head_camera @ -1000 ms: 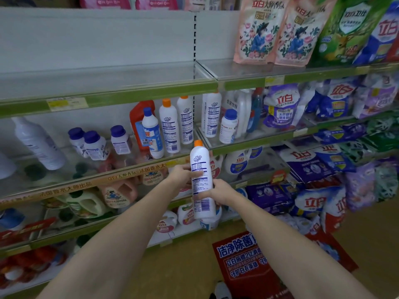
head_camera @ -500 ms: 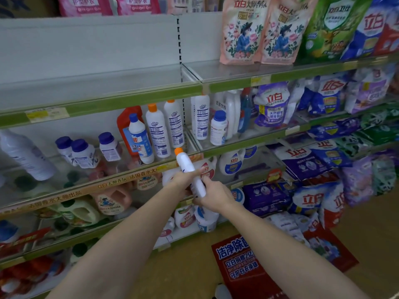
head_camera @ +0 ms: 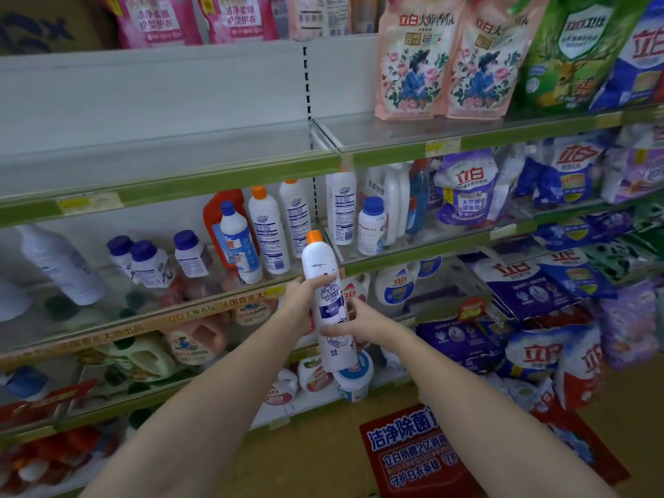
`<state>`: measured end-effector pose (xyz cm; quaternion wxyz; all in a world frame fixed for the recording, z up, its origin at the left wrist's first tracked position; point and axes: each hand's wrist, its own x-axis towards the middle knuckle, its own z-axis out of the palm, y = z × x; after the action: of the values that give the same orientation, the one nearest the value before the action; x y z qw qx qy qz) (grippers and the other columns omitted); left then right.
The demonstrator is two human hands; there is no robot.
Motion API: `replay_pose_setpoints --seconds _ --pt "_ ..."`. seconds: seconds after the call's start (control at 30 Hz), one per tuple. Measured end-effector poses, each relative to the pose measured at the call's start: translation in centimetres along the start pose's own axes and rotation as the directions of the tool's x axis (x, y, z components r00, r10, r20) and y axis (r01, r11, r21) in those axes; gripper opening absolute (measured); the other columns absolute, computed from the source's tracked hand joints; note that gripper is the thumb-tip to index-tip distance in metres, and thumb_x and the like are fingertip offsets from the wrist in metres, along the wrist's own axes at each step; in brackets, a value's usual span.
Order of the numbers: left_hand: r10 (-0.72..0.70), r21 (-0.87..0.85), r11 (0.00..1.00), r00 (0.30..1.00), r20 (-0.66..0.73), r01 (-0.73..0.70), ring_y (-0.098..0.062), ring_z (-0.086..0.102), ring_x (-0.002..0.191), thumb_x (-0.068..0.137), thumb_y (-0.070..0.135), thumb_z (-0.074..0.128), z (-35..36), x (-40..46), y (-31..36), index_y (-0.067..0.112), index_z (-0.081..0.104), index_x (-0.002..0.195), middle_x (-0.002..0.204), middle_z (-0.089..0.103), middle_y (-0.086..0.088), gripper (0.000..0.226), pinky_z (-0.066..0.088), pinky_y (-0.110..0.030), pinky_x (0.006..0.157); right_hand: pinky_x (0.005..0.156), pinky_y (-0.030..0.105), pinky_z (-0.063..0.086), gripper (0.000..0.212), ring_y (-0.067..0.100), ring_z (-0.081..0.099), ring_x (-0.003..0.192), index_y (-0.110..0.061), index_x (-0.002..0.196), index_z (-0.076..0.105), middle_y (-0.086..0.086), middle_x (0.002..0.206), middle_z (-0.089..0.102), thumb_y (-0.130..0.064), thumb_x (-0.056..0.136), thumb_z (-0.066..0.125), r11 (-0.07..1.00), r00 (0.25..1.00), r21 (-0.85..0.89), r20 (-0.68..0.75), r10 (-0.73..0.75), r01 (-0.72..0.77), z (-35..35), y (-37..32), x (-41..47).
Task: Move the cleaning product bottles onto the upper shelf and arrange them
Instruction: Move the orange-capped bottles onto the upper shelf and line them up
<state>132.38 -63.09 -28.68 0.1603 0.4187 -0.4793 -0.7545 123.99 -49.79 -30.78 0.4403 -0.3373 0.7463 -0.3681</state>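
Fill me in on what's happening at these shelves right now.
A person is restocking in a shop aisle. Both hands hold one white bottle with an orange cap out in front of the shelves: the left hand grips its middle and the right hand holds it lower down. The bottle is about upright, front label facing the camera. The upper shelf on the left has nothing showing on it, while similar orange-capped bottles stand on the shelf below. So the bottle is not placed yet.

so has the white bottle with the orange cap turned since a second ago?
Yes. The white orange-capped bottle showed its printed back label then; now the front logo faces the camera. It is in front of the same green shelf edge, both hands gripping it.
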Motion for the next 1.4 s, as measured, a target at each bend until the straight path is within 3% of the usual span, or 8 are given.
replay_pose_setpoints --seconds 0.17,0.33,0.43,0.7,0.8,1.03,1.17,1.4 --pt "0.030 0.136 0.990 0.997 0.066 -0.039 -0.036 0.074 0.092 0.074 0.019 0.086 0.6 0.5 1.0 0.008 0.062 0.119 0.100 0.076 -0.015 0.052 0.059 -0.056 0.084 0.065 0.027 0.050 0.048 0.012 0.066 0.087 -0.032 0.114 0.059 -0.007 0.103 0.071 -0.042 0.076 0.085 0.999 0.999 -0.028 0.041 -0.031 0.032 -0.4 -0.4 1.2" --pt "0.050 0.215 0.975 0.997 0.050 -0.060 -0.026 0.072 0.087 0.079 0.021 0.083 0.7 1.2 2.3 0.012 0.063 0.103 0.098 0.074 -0.009 0.033 0.058 -0.037 0.065 0.097 0.046 0.053 0.052 0.018 0.065 0.108 -0.035 0.114 0.062 -0.006 0.112 0.072 -0.037 0.070 0.089 0.999 0.999 -0.004 0.008 -0.046 0.046 -1.1 -0.3 2.7" --pt "0.064 0.241 0.968 0.997 0.032 -0.070 -0.025 0.071 0.090 0.077 0.024 0.085 0.9 1.9 2.4 0.010 0.063 0.106 0.101 0.074 -0.008 0.039 0.056 -0.035 0.065 0.101 0.048 0.051 0.044 0.018 0.064 0.110 -0.038 0.106 0.061 -0.007 0.112 0.071 -0.030 0.073 0.088 0.999 0.998 -0.018 0.040 -0.049 0.050 -2.0 -0.3 3.4" --pt "0.131 0.222 0.969 0.988 -0.077 -0.111 -0.030 0.074 0.091 0.068 0.018 0.091 0.0 3.5 3.3 0.006 0.065 0.111 0.100 0.077 -0.009 0.051 0.060 -0.053 0.085 0.088 0.037 0.053 0.047 0.017 0.065 0.105 -0.034 0.109 0.062 -0.010 0.107 0.070 -0.035 0.072 0.089 0.995 0.992 -0.076 0.114 -0.060 0.069 -3.5 -0.9 6.5" --pt "0.189 0.185 0.970 0.971 -0.149 -0.160 -0.027 0.073 0.093 0.069 0.015 0.090 -1.3 3.0 4.1 0.006 0.064 0.116 0.105 0.075 -0.009 0.055 0.062 -0.043 0.078 0.071 0.026 0.049 0.046 0.008 0.062 0.093 -0.037 0.110 0.058 -0.015 0.100 0.067 -0.042 0.074 0.087 0.989 0.981 -0.098 0.173 -0.091 0.109 -2.9 -2.4 7.9" --pt "0.308 0.174 0.950 0.866 -0.395 -0.258 -0.022 0.071 0.095 0.070 0.020 0.090 -7.6 -0.6 6.8 0.018 0.065 0.108 0.104 0.074 -0.002 0.046 0.060 -0.044 0.084 0.089 0.035 0.053 0.066 0.014 0.063 0.109 -0.028 0.132 0.057 -0.007 0.125 0.068 -0.045 0.076 0.086 0.968 0.917 -0.057 0.338 -0.211 0.244 2.9 -8.1 10.6" --pt "0.353 0.157 0.934 0.760 -0.546 -0.322 -0.025 0.073 0.092 0.071 0.014 0.089 -12.3 -4.2 8.5 0.015 0.067 0.107 0.102 0.075 -0.005 0.042 0.061 -0.044 0.082 0.102 0.048 0.053 0.068 0.016 0.066 0.114 -0.031 0.128 0.059 -0.009 0.121 0.071 -0.042 0.069 0.091 0.936 0.852 -0.051 0.434 -0.292 0.347 7.8 -12.4 11.8" --pt "0.376 0.148 0.902 0.571 -0.730 -0.404 -0.027 0.074 0.092 0.068 0.017 0.091 -21.2 -11.7 10.9 0.013 0.068 0.109 0.101 0.076 -0.004 0.047 0.061 -0.048 0.082 0.093 0.042 0.056 0.059 0.015 0.068 0.106 -0.029 0.124 0.062 -0.008 0.114 0.073 -0.038 0.072 0.089 0.883 0.729 -0.043 0.585 -0.357 0.467 17.0 -20.5 10.2"
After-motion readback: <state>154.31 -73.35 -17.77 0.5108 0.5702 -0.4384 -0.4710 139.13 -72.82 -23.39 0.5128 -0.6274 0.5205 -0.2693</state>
